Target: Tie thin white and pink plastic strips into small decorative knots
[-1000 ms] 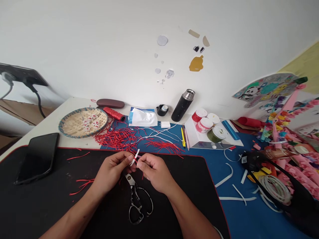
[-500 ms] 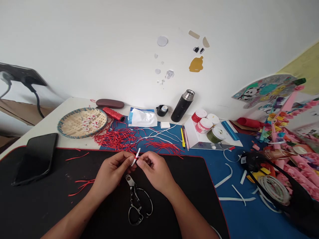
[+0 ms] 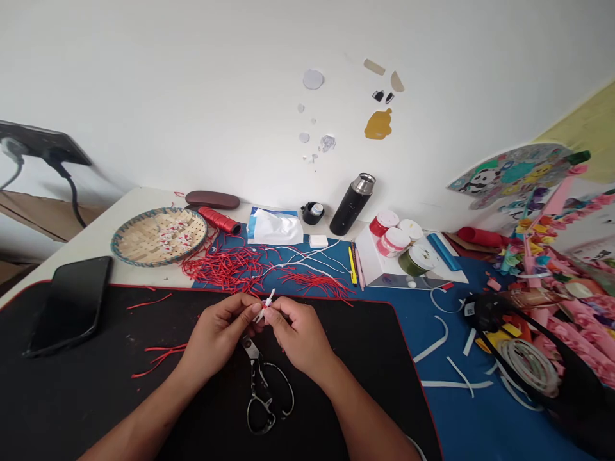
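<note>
Between my two hands, above the black mat, is a small white strip (image 3: 270, 298) with red cord wrapped round its middle. My left hand (image 3: 218, 330) pinches the strip's lower part between thumb and fingertips. My right hand (image 3: 300, 330) is closed at the red wrap, thumb against the fingers; a bit of red cord seems to show below it. Just under my hands lie scissors (image 3: 262, 390) with black-and-silver handles, their blades partly hidden by my left hand. Some red cord pieces (image 3: 161, 360) rest left of my left wrist.
Behind the mat lie a heap of cut red cords (image 3: 230, 269), a red cord spool (image 3: 218, 220) and a woven basket (image 3: 129, 240) holding small red-and-white pieces. A phone (image 3: 72, 304) is at left. A black flask (image 3: 353, 205) and paint jars (image 3: 394, 242) stand near the wall. White strips (image 3: 456, 384) lie right.
My right hand has drawn slightly in against the strip, and the strip has turned a little. The red wrap now sits between both thumbs. Everything else stays put.
</note>
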{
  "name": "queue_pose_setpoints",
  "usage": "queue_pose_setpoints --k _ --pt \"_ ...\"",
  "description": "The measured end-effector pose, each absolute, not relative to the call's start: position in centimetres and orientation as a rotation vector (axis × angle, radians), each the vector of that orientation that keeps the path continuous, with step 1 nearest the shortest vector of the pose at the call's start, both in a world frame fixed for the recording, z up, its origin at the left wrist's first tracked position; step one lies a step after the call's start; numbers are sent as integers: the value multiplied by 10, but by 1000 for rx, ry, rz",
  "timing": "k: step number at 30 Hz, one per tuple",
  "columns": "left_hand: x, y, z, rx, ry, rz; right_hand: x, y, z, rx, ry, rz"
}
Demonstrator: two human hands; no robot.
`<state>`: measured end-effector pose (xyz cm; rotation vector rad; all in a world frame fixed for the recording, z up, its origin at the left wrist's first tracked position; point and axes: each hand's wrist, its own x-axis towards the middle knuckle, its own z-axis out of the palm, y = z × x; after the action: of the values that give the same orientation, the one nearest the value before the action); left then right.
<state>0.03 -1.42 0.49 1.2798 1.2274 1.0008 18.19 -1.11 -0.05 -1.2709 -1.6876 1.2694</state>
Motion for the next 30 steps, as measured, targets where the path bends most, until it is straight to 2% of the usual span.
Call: queue_pose_setpoints --k 10,23,30 --pt "-2 -11 6 1062 1062 973 184 -11 3 -1216 -1640 1332" --pt "-5 -13 5 1177 1106 986 184 -10 -3 -1281 -1624 1409" --pt "-5 -14 5 1169 1070 963 183 -9 -2 -1190 -1425 1512"
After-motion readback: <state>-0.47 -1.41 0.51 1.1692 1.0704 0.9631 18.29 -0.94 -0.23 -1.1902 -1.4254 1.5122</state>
